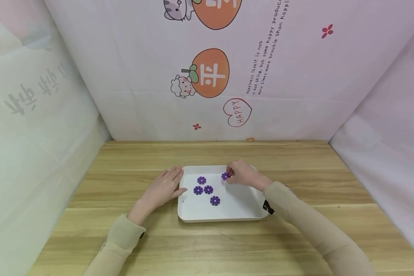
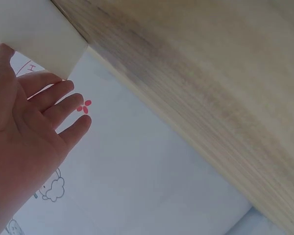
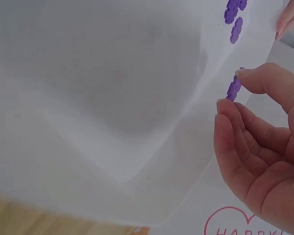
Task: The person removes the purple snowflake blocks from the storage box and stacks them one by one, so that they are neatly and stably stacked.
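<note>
A white rectangular tray (image 1: 243,203) lies on the table with several purple flower-shaped notched discs (image 1: 215,201) spread over its left half. Near its far side, my right hand (image 1: 243,174) pinches one more purple disc (image 3: 233,89) between thumb and fingertips; the right wrist view shows it edge-on. My left hand (image 1: 163,188) rests at the tray's left rim, fingers stretched toward the far corner and thumb reaching over the rim. In the left wrist view, the fingertips of the left hand (image 2: 29,112) touch the tray's outer wall (image 2: 44,34).
Beneath the tray is a wood-grain table (image 1: 207,245). A white printed cloth (image 1: 141,76) hangs behind it, with more cloth at both sides. A small black item (image 1: 268,207) shows beside the tray's right end, by the right sleeve (image 1: 317,230).
</note>
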Action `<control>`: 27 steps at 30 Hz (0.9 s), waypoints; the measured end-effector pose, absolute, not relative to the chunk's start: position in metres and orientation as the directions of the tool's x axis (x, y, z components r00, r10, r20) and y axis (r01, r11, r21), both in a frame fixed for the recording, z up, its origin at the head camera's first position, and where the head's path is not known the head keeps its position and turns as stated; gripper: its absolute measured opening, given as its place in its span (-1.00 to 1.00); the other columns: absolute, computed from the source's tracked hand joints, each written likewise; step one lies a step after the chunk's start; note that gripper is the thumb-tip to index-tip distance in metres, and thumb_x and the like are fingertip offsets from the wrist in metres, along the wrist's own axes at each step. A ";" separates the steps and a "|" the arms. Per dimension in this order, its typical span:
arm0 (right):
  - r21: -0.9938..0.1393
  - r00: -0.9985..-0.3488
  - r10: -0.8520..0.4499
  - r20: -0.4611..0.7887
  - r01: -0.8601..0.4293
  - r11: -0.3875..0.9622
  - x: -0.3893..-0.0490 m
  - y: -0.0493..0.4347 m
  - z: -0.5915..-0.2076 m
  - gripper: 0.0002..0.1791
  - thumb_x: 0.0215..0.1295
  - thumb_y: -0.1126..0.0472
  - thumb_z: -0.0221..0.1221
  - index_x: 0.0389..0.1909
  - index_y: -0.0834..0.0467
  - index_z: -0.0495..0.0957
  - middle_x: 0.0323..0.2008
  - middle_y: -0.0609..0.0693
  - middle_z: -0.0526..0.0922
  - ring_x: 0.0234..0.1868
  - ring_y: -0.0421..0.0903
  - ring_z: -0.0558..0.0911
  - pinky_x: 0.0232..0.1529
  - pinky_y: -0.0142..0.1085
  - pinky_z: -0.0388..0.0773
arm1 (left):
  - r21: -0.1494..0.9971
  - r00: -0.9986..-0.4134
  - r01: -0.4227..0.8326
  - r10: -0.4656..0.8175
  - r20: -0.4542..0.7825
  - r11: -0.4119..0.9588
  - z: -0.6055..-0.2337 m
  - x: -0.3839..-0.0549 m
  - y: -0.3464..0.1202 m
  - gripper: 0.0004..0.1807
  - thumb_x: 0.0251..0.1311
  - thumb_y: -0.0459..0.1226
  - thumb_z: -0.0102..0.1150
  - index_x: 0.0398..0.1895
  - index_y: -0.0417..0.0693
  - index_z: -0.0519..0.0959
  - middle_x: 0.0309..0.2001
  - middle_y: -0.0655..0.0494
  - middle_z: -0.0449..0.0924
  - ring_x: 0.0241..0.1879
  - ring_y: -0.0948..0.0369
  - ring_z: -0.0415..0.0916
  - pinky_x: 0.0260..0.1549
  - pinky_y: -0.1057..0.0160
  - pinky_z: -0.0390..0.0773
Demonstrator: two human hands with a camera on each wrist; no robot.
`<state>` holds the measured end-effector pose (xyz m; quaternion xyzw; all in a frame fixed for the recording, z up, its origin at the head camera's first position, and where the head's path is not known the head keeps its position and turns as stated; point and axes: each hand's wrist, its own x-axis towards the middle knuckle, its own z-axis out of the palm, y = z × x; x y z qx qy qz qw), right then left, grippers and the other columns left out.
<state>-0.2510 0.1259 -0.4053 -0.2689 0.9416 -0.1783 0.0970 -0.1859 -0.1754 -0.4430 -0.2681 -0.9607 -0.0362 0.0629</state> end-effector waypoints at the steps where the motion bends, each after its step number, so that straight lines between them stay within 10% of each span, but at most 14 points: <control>1: -0.384 -0.837 -0.541 -0.081 -0.475 0.792 -0.251 0.128 -0.405 -0.75 0.10 0.28 0.40 -0.22 0.31 0.66 -0.29 0.10 0.73 -0.28 -0.11 0.65 -0.16 -0.29 0.70 | 0.033 -0.848 0.519 0.511 0.141 0.854 -0.443 -0.186 -0.176 -0.22 0.41 0.13 0.00 0.41 -0.32 0.30 0.44 -0.21 0.30 0.45 -0.12 0.27 0.43 -0.14 0.32; 27: -0.422 -0.878 -0.479 0.004 -0.436 0.795 -0.251 0.205 -0.398 -0.82 0.12 0.32 0.37 -0.30 0.32 0.63 -0.35 0.13 0.73 -0.33 -0.09 0.67 -0.28 -0.29 0.70 | 0.012 -0.840 0.529 0.522 0.150 0.848 -0.440 -0.183 -0.176 -0.23 0.39 0.12 0.03 0.39 -0.33 0.34 0.43 -0.21 0.33 0.43 -0.13 0.30 0.41 -0.16 0.34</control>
